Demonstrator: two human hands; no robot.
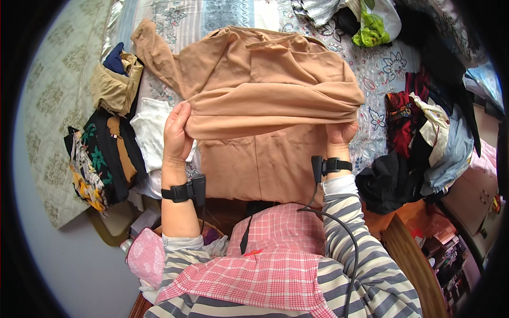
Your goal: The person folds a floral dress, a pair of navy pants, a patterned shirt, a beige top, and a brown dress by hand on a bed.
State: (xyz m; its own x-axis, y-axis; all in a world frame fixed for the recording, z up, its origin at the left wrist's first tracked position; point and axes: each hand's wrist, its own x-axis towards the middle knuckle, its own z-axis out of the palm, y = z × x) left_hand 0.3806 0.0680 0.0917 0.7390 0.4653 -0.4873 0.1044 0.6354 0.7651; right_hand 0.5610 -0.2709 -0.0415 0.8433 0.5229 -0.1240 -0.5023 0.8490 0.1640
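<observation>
A tan long-sleeved garment (265,63) lies spread over the bed, one sleeve (154,58) stretching to the far left. Its near part hangs down past the bed's front edge. Between my hands a gathered fold of the cloth is lifted and pulled wide. My left hand (178,130) grips the fold's left end, thumb on top and fingers partly under the cloth. At the right end my right hand (342,132) is closed on the same fold, most of its fingers hidden beneath it.
Folded clothes (108,148) are stacked at the left, beside a white cloth (150,127). At the right lies a heap of clothes (440,138) in red, black, cream and blue. A bright green item (371,29) sits at the far right of the patterned bedspread (379,79).
</observation>
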